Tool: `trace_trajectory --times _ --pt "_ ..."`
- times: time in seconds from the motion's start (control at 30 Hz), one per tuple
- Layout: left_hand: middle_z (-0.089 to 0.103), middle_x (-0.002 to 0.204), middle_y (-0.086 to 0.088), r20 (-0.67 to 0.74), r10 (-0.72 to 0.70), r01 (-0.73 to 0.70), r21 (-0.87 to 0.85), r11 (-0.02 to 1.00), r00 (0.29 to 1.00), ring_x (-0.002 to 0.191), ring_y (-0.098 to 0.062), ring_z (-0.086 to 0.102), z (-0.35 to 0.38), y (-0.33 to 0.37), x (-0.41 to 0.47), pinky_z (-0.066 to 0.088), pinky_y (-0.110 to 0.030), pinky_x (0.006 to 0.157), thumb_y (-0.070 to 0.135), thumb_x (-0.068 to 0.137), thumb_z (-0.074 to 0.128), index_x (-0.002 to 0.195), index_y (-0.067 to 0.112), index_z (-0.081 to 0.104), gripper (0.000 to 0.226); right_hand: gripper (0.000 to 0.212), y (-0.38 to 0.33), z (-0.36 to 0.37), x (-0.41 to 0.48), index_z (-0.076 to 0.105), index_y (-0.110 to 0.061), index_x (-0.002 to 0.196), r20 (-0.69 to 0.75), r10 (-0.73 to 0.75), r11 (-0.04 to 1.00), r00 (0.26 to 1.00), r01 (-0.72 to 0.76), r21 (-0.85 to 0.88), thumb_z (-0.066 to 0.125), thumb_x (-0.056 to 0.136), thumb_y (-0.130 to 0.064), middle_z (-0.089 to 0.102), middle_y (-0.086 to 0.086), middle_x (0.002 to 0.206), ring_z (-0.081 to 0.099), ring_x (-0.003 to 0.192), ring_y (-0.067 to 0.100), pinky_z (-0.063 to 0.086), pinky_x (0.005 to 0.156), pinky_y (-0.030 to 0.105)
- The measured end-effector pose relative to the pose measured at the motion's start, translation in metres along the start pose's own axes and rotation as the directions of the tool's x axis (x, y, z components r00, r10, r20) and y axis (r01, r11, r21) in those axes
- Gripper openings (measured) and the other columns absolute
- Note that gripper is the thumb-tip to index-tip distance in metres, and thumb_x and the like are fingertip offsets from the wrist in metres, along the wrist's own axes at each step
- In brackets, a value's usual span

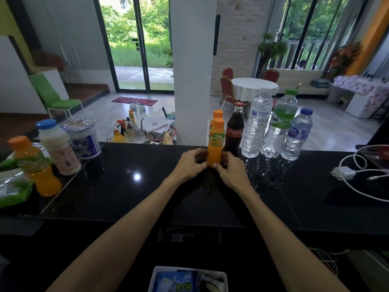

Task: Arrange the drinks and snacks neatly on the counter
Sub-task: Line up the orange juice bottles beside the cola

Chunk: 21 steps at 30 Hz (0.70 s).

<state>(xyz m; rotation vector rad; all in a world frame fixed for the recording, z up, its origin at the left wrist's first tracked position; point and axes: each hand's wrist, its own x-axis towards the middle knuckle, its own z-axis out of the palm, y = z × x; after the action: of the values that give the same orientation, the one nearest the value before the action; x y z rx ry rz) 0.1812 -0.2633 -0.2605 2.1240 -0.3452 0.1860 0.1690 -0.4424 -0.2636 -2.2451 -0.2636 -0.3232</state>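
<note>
Seating the small orange juice bottle (215, 142) at frame centre on the black counter (130, 186), left end of the drinks row beside the cola bottle (234, 131). Left hand (190, 165) and right hand (230, 171) both pinch its base from either side. I'd square it to the row, label forward, then let go without tipping it. Second orange bottle (35, 165) waits far left.
</note>
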Motion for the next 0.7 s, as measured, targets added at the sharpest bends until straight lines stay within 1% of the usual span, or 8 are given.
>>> trace_trajectory --times 0.03,0.07,0.2,0.33,0.43,0.57,0.7 --pt "0.066 0.126 -0.001 -0.001 0.007 -0.007 0.011 1.0 1.0 0.115 -0.012 0.062 0.0 0.0005 -0.0004 0.049 -0.031 0.102 0.018 0.087 0.072 0.129 0.015 0.061 0.044 0.043 0.0005 -0.0009 -0.0001 0.06 -0.016 0.125 -0.022 0.005 1.0 1.0 -0.005 0.018 0.074 0.086 -0.029 0.07 0.0 0.113 0.064 0.103 0.01 0.049 0.085 0.02" --pt "0.067 0.125 -0.001 -0.007 0.012 -0.012 0.016 1.0 1.0 0.115 -0.012 0.062 0.0 0.001 -0.0006 0.049 -0.03 0.101 0.019 0.088 0.073 0.129 0.015 0.061 0.043 0.043 0.0006 -0.0018 -0.0001 0.062 -0.015 0.123 -0.037 0.015 0.999 0.999 -0.014 0.029 0.075 0.085 -0.029 0.07 0.0 0.114 0.063 0.101 0.006 0.046 0.082 0.016" --pt "0.067 0.125 -0.002 -0.032 0.026 -0.025 0.031 0.999 0.999 0.112 -0.01 0.062 0.0004 0.002 -0.0011 0.05 -0.026 0.098 0.021 0.088 0.073 0.128 0.014 0.062 0.043 0.04 0.0005 -0.0052 -0.0004 0.067 -0.016 0.121 -0.047 0.019 0.999 0.999 -0.017 0.046 0.075 0.084 -0.03 0.071 -0.001 0.112 0.063 0.099 0.006 0.049 0.088 0.024" --pt "0.067 0.124 -0.001 -0.039 0.025 -0.023 0.043 0.999 0.999 0.111 -0.01 0.063 0.0003 0.0024 -0.0012 0.05 -0.024 0.097 0.022 0.088 0.073 0.127 0.014 0.062 0.041 0.039 0.0013 -0.0053 -0.0006 0.067 -0.016 0.121 -0.05 -0.002 0.999 0.999 0.004 0.036 0.074 0.085 -0.029 0.072 -0.001 0.112 0.059 0.093 0.0 0.045 0.083 0.018" --pt "0.067 0.124 -0.002 -0.032 0.017 -0.015 0.046 0.999 0.999 0.112 -0.01 0.063 0.0005 0.0029 -0.0019 0.049 -0.025 0.097 0.022 0.089 0.072 0.128 0.014 0.062 0.041 0.04 0.0009 -0.0054 -0.0012 0.067 -0.016 0.122 -0.049 -0.016 1.0 0.999 0.017 0.021 0.074 0.085 -0.029 0.072 0.0 0.113 0.058 0.093 0.0 0.045 0.084 0.019" --pt "0.068 0.122 -0.003 -0.046 0.03 -0.027 0.052 0.998 0.998 0.11 -0.011 0.064 0.001 0.0038 -0.003 0.051 -0.027 0.098 0.021 0.087 0.074 0.126 0.013 0.064 0.041 0.041 -0.0001 -0.0063 -0.0015 0.067 -0.015 0.123 -0.056 -0.02 1.0 0.998 0.02 0.012 0.074 0.085 -0.029 0.072 0.001 0.112 0.058 0.092 0.001 0.048 0.086 0.023" --pt "0.069 0.121 -0.002 -0.052 0.032 -0.028 0.066 0.997 0.998 0.106 -0.007 0.063 0.0009 0.003 -0.0035 0.051 -0.027 0.097 0.023 0.087 0.074 0.126 0.014 0.064 0.041 0.042 0.0034 -0.0044 -0.0008 0.067 -0.015 0.123 -0.055 -0.015 1.0 0.998 0.015 0.01 0.074 0.085 -0.031 0.072 0.001 0.112 0.058 0.091 0.001 0.042 0.079 0.014"
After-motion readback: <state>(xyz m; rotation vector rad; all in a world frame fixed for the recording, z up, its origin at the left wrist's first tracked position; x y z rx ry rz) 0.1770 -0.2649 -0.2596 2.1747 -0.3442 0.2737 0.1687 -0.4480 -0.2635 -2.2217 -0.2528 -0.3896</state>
